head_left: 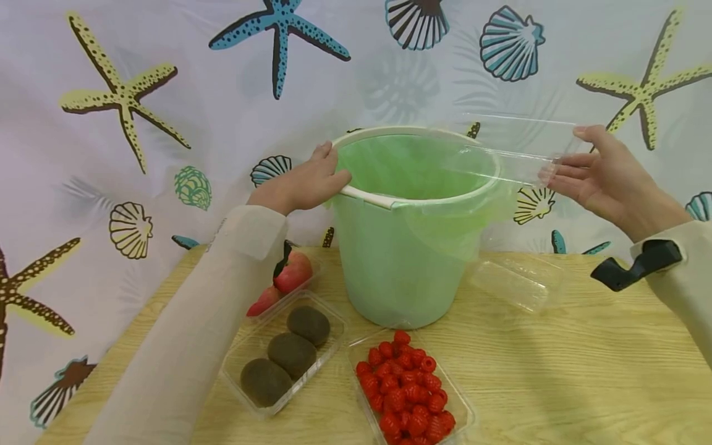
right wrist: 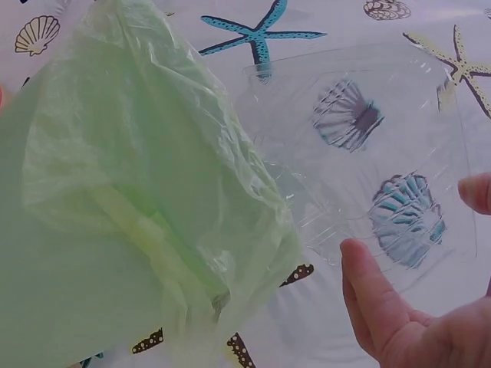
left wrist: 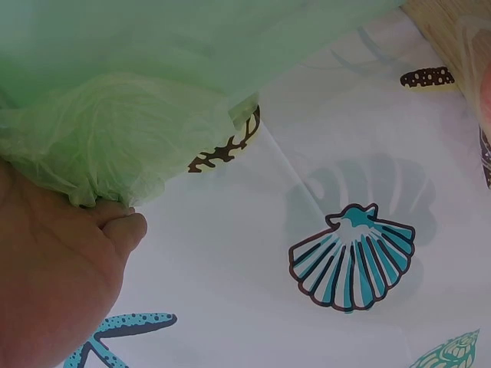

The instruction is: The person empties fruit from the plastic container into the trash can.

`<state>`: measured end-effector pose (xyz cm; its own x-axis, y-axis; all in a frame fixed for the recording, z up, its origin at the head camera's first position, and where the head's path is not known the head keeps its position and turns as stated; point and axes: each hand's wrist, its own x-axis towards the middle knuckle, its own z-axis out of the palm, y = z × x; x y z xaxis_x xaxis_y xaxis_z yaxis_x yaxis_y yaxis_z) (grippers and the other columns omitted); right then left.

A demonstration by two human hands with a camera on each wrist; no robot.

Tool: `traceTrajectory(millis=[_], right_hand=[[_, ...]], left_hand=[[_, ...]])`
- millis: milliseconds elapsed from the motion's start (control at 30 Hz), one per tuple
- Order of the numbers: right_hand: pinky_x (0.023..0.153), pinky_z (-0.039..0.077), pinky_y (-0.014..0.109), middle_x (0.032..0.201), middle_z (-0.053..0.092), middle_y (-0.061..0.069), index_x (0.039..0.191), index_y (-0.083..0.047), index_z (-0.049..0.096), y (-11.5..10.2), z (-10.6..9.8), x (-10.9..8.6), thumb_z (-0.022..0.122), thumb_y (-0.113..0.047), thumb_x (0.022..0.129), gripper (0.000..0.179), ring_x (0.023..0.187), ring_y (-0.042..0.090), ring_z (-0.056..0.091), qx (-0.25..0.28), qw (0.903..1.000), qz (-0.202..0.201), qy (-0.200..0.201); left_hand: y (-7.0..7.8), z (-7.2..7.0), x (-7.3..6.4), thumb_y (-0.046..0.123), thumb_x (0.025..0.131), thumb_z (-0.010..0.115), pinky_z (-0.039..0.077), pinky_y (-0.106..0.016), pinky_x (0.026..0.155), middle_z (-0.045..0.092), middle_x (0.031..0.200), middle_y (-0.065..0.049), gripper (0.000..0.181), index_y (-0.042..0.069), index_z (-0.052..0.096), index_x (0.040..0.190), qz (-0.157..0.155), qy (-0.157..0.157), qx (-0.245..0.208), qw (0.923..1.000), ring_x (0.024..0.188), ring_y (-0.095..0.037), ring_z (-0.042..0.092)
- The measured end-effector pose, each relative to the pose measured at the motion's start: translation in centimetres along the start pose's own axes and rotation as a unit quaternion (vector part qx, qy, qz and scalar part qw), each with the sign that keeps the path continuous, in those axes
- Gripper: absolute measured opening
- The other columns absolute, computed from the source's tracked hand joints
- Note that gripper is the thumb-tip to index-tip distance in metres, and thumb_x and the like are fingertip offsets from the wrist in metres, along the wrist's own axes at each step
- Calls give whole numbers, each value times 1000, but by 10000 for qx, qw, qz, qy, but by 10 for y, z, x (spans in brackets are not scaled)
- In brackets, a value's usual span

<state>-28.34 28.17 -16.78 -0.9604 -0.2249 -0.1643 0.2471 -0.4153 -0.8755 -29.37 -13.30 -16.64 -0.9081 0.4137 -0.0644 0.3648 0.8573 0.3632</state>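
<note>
My left hand (head_left: pixel 308 179) grips the pale rim of a light green bin (head_left: pixel 400 259) at its left side. A thin green plastic bag (left wrist: pixel 115 138) lines the bin and hangs over its edge, bunched near the left hand's fingers. At the bin's right, my right hand (head_left: pixel 603 179) holds a clear plastic container (right wrist: pixel 322 146) between thumb and fingers. The container reaches over the bin's right rim; its exact outline is hard to make out. In the right wrist view, bag and container are close together; whether they touch I cannot tell.
Before the bin stand a clear tray of raspberries (head_left: pixel 406 395) and a tray with three dark oval fruits (head_left: pixel 292 355). Red fruits (head_left: pixel 293 272) lie behind, partly hidden by the left sleeve. Another clear plastic container (head_left: pixel 512 284) rests on the wooden table (head_left: pixel 584 371) to the right.
</note>
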Motion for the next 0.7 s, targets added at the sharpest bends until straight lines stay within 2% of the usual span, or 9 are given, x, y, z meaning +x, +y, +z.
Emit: traceTrajectory(millis=[67,200,300,333,433,467,533,667,700], right_hand=[[111,27,26,160,-11,-5,150,-28,-18,2,-6,-3,52,-41,95,89,148,15,5,77,10000,-22,26],[109,33,24,159,-6,-9,149,-28,-20,7,-21,-11,50,-42,95,89,148,11,6,198,9997,-138,87],[103,41,24,157,4,-9,149,-30,-18,8,-35,-20,48,-41,96,86,140,14,30,308,9992,-241,117],[102,43,24,155,12,-8,149,-31,-18,8,-40,-23,47,-40,96,84,134,16,40,396,9988,-277,80],[94,50,26,140,35,-4,149,-31,-13,10,-53,-31,46,-39,97,79,105,18,59,583,9974,-412,97],[92,51,27,132,42,-1,150,-30,-3,11,-58,-34,46,-38,98,72,99,20,62,582,9970,-501,88],[89,53,28,119,51,3,149,-28,7,13,-66,-38,45,-38,98,64,95,20,64,551,9963,-649,99],[88,54,31,110,57,5,144,-27,20,16,-84,-45,42,-37,100,51,95,24,67,551,9951,-817,49],[88,54,31,110,57,6,145,-29,15,17,-88,-46,41,-37,100,53,95,25,67,630,9947,-807,6]], left_hand=[[0,0,-1,34,93,20,6,-42,120,-20,158,-14,74,-3,-10,149,-30,-16,26,10000,147,-26,-16],[0,-1,-3,33,93,20,6,-42,120,-21,158,-14,73,-3,-11,149,-34,4,49,10000,147,-26,-16],[1,-2,-3,33,92,20,6,-43,120,-20,158,-14,74,-3,-10,149,14,43,20,10000,147,-27,-15],[1,-2,-2,33,92,20,6,-43,120,-20,158,-15,74,-3,-11,149,32,45,4,10000,147,-27,-15],[2,-1,-2,32,92,20,5,-42,120,-20,158,-15,74,-4,-10,149,51,30,-9,10000,147,-27,-15],[2,-1,-1,32,92,20,5,-42,120,-21,157,-15,74,-4,-11,149,52,21,-10,10000,147,-27,-16],[2,-1,0,32,92,20,5,-42,120,-21,157,-14,73,-3,-11,149,42,9,-10,10000,147,-26,-16],[2,-1,-1,32,93,20,6,-43,120,-20,157,-15,73,-4,-10,149,38,13,-14,10000,147,-27,-15],[2,0,-1,32,93,20,5,-43,120,-20,157,-15,73,-4,-10,149,33,11,-17,10000,147,-27,-15]])
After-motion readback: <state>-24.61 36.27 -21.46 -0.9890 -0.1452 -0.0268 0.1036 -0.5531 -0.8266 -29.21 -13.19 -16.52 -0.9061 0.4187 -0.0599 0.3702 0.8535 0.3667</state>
